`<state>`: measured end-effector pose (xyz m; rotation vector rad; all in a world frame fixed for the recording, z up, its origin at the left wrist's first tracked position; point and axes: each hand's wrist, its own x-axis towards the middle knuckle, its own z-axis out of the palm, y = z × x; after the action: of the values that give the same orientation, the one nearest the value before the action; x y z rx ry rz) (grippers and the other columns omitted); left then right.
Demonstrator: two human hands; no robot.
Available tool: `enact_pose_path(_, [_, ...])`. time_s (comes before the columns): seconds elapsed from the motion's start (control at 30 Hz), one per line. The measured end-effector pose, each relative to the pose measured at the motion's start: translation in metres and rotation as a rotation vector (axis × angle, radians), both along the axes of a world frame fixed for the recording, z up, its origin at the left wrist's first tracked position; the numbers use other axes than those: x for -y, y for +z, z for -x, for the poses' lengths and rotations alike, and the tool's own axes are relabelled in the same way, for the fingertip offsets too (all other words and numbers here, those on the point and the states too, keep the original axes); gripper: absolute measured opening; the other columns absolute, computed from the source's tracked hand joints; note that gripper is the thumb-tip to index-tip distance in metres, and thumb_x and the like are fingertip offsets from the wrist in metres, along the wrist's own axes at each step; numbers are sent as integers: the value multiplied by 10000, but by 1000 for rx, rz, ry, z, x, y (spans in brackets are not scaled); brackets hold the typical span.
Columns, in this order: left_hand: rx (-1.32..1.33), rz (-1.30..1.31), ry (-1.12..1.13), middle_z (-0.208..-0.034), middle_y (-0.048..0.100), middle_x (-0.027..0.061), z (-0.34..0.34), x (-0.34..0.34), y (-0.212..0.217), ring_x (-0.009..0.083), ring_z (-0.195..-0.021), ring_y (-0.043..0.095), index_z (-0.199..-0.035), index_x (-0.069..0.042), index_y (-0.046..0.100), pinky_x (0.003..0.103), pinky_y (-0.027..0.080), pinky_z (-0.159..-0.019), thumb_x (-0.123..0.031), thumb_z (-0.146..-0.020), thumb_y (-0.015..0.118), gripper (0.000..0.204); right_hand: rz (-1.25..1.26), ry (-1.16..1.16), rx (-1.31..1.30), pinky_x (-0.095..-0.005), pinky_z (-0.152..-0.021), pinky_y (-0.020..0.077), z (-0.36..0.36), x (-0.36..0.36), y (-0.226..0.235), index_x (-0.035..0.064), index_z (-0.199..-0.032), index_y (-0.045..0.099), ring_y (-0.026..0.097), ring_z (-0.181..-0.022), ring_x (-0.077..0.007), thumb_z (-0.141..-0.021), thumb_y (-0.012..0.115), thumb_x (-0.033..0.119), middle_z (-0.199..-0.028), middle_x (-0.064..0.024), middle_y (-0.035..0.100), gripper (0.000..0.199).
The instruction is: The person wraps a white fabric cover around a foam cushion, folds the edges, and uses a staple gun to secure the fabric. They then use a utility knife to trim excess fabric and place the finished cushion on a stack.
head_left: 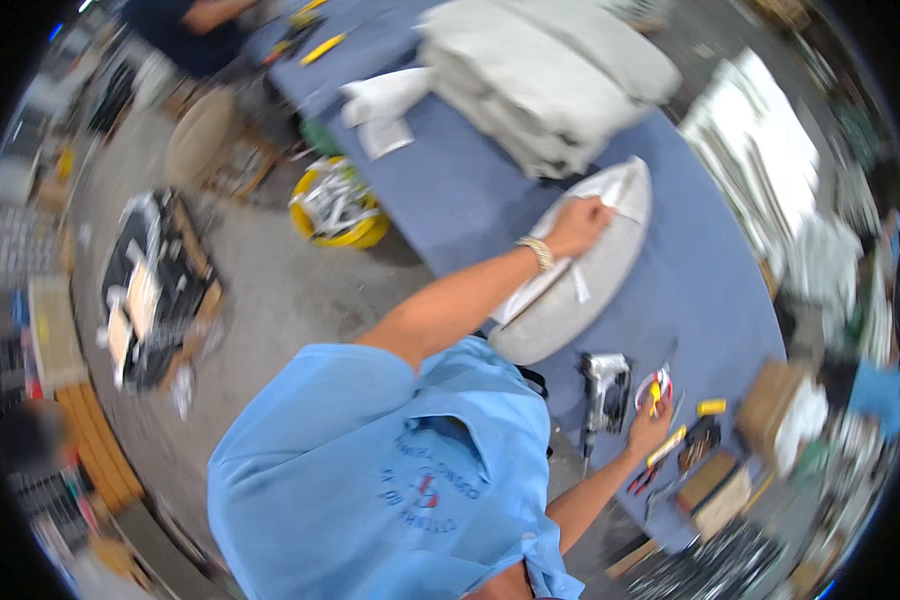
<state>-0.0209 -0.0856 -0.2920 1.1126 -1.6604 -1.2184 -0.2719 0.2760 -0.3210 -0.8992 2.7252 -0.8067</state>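
A long, pointed-oval grey cushion-like piece [576, 308] lies at a slant on the blue-covered table, with white material and a dark gap along its side. My left hand [578, 228], a bracelet at its wrist, rests on its upper part, fingers curled and pinching the fabric near the edge. Lower right, my right hand [651, 424] is closed around a yellow-handled tool [657, 390] with a thin dark tip; blur hides its exact kind. A red-and-white round shape shows beside the handle. Left of that hand lies a silver pistol-shaped power tool [606, 392].
Folded grey fabric pieces [540, 75] are stacked at the table's far side. Pliers [642, 480], a yellow cutter [666, 446] and cardboard boxes [770, 405] lie at right. A yellow bucket [355, 232] and a stool [205, 135] stand left; another person [185, 35] is beyond.
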Motion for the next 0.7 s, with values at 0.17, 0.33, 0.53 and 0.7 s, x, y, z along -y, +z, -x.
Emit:
enact_pose_path(0.17, [-152, -285, 215, -703, 630, 44, -80, -8, -28, 127, -639, 520, -843, 5, 623, 357, 443, -607, -292, -1009, 657, 342, 116, 184, 394, -275, -676, 561, -49, 64, 2, 8, -1338, 606, 696, -855, -160, -995, 705, 240, -1237, -141, 684, 427])
enact_pose_path(0.33, [-51, -214, 221, -703, 604, -15, -169, -85, 5, 67, -665, 504, -879, -22, 721, 284, 443, -610, -292, -995, 704, 294, 143, 245, 550, -259, -664, 547, -82, 75, 11, -1, -1309, 621, 666, -804, -133, -1018, 670, 187, -1193, -129, 699, 350])
enact_pose_path(0.53, [154, -408, 556, -778, 674, -25, -326, -109, 37, 64, -677, 573, -950, -44, 770, 265, 492, -590, -310, -979, 729, 270, 95, 269, 566, -240, -650, 542, -88, 57, 29, -12, -1288, 629, 673, -803, -125, -1026, 657, 171, -1139, -120, 721, 321])
enact_pose_path(0.7, [554, -109, 809, -811, 764, 155, -497, -26, -39, 241, -695, 736, -957, -10, 790, 402, 576, -677, -353, -914, 740, 349, 94, 345, 583, -265, -708, 573, -80, 49, 14, 0, -1303, 611, 670, -888, -130, -1032, 654, 155, -1142, -112, 695, 316])
